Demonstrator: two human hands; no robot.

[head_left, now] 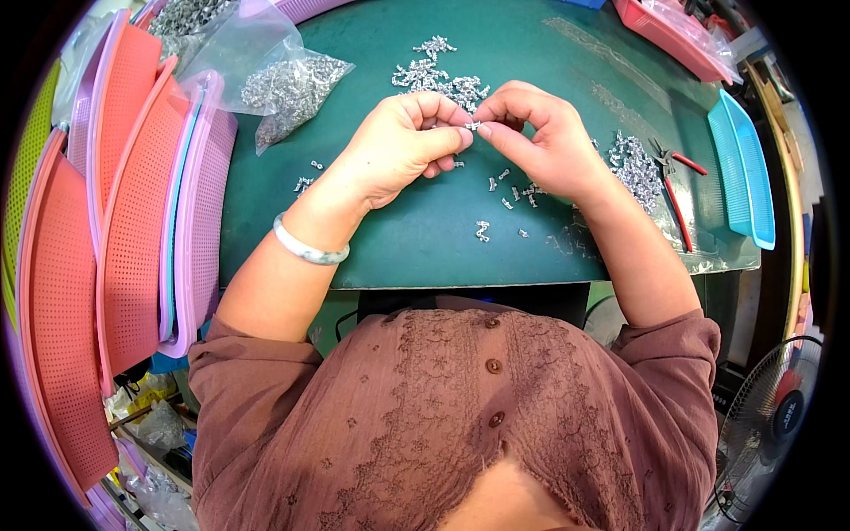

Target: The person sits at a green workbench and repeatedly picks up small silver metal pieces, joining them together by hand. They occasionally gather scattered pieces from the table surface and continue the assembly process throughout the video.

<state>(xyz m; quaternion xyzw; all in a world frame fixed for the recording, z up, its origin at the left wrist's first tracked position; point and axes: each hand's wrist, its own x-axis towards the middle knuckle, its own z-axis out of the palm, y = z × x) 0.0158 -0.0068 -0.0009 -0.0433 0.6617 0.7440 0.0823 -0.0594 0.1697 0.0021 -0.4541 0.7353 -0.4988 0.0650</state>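
My left hand (403,146) and my right hand (536,133) meet over the green table (407,239), fingertips pinched together on one small silver metal part (474,126). A pale bangle (308,248) circles my left wrist. Just beyond the fingers lies a pile of the same small metal parts (438,75). Loose pieces (513,195) are scattered under my right hand, and a second pile (637,168) sits to its right.
A clear plastic bag of metal parts (288,88) lies at the back left. Stacked pink, coral and purple perforated trays (133,212) lean along the left. Red-handled pliers (677,190) and a blue tray (744,168) are on the right, a fan (770,416) lower right.
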